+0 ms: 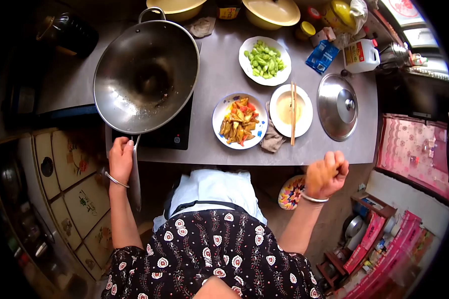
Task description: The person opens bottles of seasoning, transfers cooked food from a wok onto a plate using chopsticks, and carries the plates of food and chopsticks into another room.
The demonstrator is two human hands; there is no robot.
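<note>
My left hand (120,159) is wrapped round the long handle of a steel wok (119,84). The wok stands over a black cooktop (177,142), and its inside shows dark residue and a few bits of food. In front of my body, past the counter's front edge, my right hand (325,175) is closed; a brownish blur at its fingers hides what it holds, if anything. Nearest to it on the counter is a white bowl (279,127) with chopsticks (293,114) across it. Beside that bowl, cooked vegetables fill a blue-patterned plate (218,124).
Chopped green vegetables lie in a white dish (284,74) farther back. A domed lid (329,107) rests at the right, a cloth (273,139) near the plates. Basins (272,12), a white jug (361,56) and a blue packet (323,56) line the back.
</note>
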